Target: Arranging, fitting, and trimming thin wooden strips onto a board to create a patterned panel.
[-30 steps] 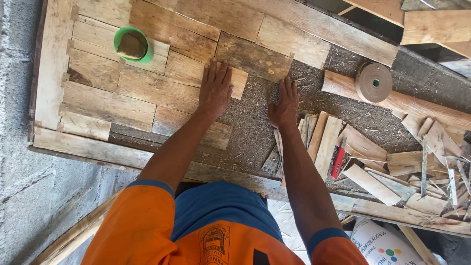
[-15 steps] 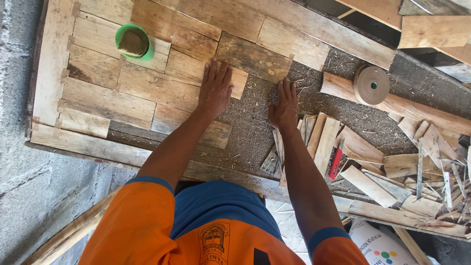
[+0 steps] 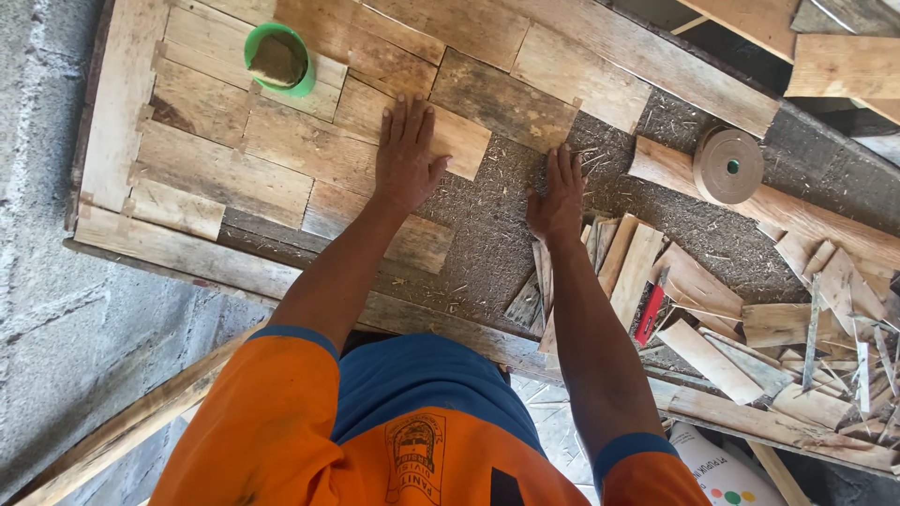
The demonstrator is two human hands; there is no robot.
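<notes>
My left hand lies flat, fingers spread, on a small pale wood piece set among several thin wood pieces laid like tiles on a board. My right hand presses flat on the bare, rough dark patch of the board just right of that piece. Neither hand grips anything. My orange sleeves and blue shirt fill the bottom of the view.
A green cup with brown paste stands on the tiles at upper left. A roll of brown tape lies to the right. A heap of loose wood strips and a red-handled tool sit at right. Grey concrete floor lies left.
Both hands stay pressed in the same places on the board. Only the view has shifted slightly.
</notes>
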